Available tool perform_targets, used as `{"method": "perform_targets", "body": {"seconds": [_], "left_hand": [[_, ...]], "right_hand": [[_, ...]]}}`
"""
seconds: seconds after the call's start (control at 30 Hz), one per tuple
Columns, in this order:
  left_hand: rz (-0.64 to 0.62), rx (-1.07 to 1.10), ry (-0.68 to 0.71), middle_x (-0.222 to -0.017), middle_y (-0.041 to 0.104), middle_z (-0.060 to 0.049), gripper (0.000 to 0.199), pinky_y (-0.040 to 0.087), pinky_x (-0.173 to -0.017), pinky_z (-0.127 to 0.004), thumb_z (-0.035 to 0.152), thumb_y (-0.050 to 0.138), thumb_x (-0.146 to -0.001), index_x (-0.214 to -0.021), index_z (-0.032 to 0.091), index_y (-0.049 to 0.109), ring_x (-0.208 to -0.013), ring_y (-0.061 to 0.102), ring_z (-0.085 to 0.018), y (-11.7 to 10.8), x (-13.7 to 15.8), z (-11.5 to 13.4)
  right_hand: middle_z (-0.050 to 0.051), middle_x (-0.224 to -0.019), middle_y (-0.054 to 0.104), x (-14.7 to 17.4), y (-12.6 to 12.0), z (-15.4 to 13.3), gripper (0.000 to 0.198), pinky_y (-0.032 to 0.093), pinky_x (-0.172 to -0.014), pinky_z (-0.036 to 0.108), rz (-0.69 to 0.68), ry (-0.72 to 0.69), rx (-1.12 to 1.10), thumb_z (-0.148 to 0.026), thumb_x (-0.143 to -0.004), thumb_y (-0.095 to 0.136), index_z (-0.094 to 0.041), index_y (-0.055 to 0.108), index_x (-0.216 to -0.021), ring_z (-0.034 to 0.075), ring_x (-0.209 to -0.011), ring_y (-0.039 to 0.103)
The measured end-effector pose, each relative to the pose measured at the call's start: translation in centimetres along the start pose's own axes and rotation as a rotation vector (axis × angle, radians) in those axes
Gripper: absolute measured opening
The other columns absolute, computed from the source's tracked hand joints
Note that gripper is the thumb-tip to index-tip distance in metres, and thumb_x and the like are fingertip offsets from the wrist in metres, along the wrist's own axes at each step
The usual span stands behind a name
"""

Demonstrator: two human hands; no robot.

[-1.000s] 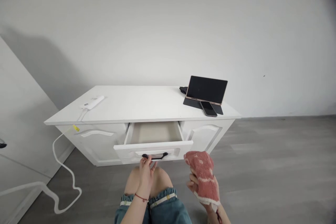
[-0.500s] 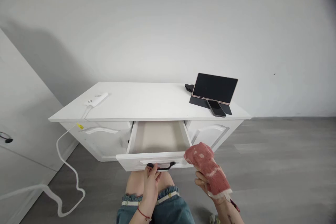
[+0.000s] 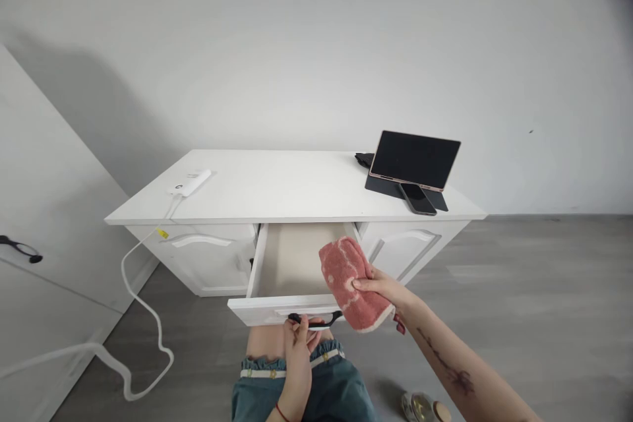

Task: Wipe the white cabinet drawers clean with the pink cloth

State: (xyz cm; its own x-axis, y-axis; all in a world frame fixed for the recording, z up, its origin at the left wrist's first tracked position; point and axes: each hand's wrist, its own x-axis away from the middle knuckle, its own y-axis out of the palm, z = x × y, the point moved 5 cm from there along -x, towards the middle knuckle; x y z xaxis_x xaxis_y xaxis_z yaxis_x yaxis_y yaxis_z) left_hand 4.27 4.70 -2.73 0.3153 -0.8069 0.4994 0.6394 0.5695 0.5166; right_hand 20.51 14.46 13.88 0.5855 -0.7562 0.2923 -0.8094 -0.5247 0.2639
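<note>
My left hand has its fingers hooked round the black handle on the front of a white drawer. The drawer is pulled out from the cabinet, and its beige floor shows. In my right hand is a folded pinkish-red towel with white patterning and a pale edge, the thumb on top of it. The towel hangs over the drawer's front right corner and hides part of it. Whether it touches the drawer I cannot tell.
On the white cabinet top are a tablet on a stand, a phone, a dark item and a white power strip. Its cable trails down left. A corked glass jar stands on the floor at lower right.
My right hand has carried the towel left and up to the drawer's right side, turning so the thumb faces me. My left hand stays on the handle. The view has shifted slightly.
</note>
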Motion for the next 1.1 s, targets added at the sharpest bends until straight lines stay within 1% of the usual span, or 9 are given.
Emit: {"method": "perform_targets", "body": {"seconds": [0.13, 0.2, 0.27, 0.4, 0.5, 0.63, 0.73, 0.97, 1.1], "left_hand": [[-0.02, -0.001, 0.04, -0.082, 0.074, -0.006, 0.039, 0.056, -0.084, -0.039, 0.041, 0.079, -0.067, -0.091, 0.022, 0.054, -0.082, 0.073, -0.022, 0.3, 0.5, 0.3], [-0.012, 0.002, 0.03, -0.08, 0.074, -0.006, 0.042, 0.058, -0.079, -0.037, 0.042, 0.08, -0.065, -0.09, 0.022, 0.053, -0.078, 0.072, -0.022, 0.5, 0.5, 0.5], [-0.012, 0.004, 0.014, -0.079, 0.074, -0.007, 0.043, 0.058, -0.073, -0.034, 0.042, 0.081, -0.063, -0.088, 0.023, 0.051, -0.076, 0.072, -0.022, 0.6, 0.6, 0.7], [-0.031, 0.021, -0.038, -0.078, 0.075, -0.006, 0.042, 0.058, -0.067, -0.03, 0.038, 0.084, -0.06, -0.083, 0.023, 0.052, -0.075, 0.072, -0.021, 0.7, 0.8, 1.1], [-0.028, 0.043, -0.092, -0.077, 0.076, -0.006, 0.036, 0.058, -0.068, -0.028, 0.031, 0.084, -0.063, -0.081, 0.021, 0.055, -0.074, 0.073, -0.019, 0.6, 0.9, 1.3], [-0.018, 0.082, -0.2, -0.078, 0.077, -0.008, 0.02, 0.058, -0.066, -0.026, 0.023, 0.077, -0.072, -0.083, 0.019, 0.061, -0.07, 0.072, -0.017, 0.6, 1.0, 1.1], [-0.041, 0.124, -0.234, -0.079, 0.077, -0.009, 0.014, 0.059, -0.067, -0.026, 0.019, 0.076, -0.074, -0.081, 0.019, 0.064, -0.073, 0.073, -0.018, 0.6, 1.0, 1.2], [-0.23, 0.131, -0.389, -0.083, 0.078, -0.01, 0.014, 0.059, -0.076, -0.028, 0.017, 0.082, -0.067, -0.074, 0.014, 0.07, -0.081, 0.074, -0.023, 1.0, 0.7, 2.8], [-0.279, 0.026, -0.419, -0.082, 0.078, -0.009, 0.013, 0.059, -0.081, -0.032, 0.016, 0.083, -0.063, -0.07, 0.016, 0.072, -0.079, 0.074, -0.024, 0.8, 0.4, 3.8]], "right_hand": [[0.005, -0.101, 0.07, -2.9, 0.3, -1.9, 0.058, 0.049, -0.085, 0.033, -0.036, 0.003, 0.19, -0.047, -0.066, 0.079, -0.019, 0.063, -0.115, 0.02, -0.091, 0.065], [0.005, -0.109, 0.068, -5.3, 0.8, -3.1, 0.055, 0.047, -0.087, 0.033, -0.048, -0.062, 0.493, -0.043, -0.072, 0.075, -0.021, 0.061, -0.12, 0.021, -0.098, 0.062], [0.007, -0.11, 0.066, -8.3, 1.8, -3.5, 0.051, 0.046, -0.088, 0.033, -0.065, -0.145, 0.939, -0.037, -0.075, 0.073, -0.019, 0.061, -0.121, 0.024, -0.102, 0.059], [0.015, -0.127, 0.055, -14.0, 5.1, 0.1, 0.062, 0.047, -0.077, 0.033, -0.167, -0.239, 1.655, -0.034, -0.085, 0.063, -0.028, 0.043, -0.144, 0.024, -0.092, 0.063], [0.014, -0.135, 0.05, -16.3, 7.7, 4.0, 0.052, 0.047, -0.076, 0.035, -0.352, -0.532, 1.943, -0.025, -0.096, 0.043, -0.039, 0.038, -0.145, 0.021, -0.089, 0.063], [0.01, -0.141, 0.048, -16.6, 8.9, 7.8, 0.043, 0.046, -0.078, 0.036, -0.7, -0.872, 1.946, -0.036, -0.098, 0.041, -0.038, 0.044, -0.141, 0.023, -0.105, 0.059], [0.005, -0.148, 0.043, -16.1, 8.3, 8.7, 0.04, 0.043, -0.086, 0.038, -0.799, -0.992, 1.895, -0.039, -0.097, 0.043, -0.034, 0.052, -0.136, 0.026, -0.124, 0.047], [0.004, -0.149, 0.045, -16.7, 7.2, 10.0, 0.037, 0.038, -0.092, 0.039, -0.759, -1.09, 1.858, -0.035, -0.1, 0.039, -0.033, 0.055, -0.133, 0.024, -0.128, 0.044], [0.003, -0.152, 0.041, -20.6, 6.1, 9.5, 0.039, 0.036, -0.1, 0.041, -0.677, -0.884, 1.887, -0.03, -0.1, 0.038, -0.032, 0.053, -0.136, 0.024, -0.133, 0.041]]}}
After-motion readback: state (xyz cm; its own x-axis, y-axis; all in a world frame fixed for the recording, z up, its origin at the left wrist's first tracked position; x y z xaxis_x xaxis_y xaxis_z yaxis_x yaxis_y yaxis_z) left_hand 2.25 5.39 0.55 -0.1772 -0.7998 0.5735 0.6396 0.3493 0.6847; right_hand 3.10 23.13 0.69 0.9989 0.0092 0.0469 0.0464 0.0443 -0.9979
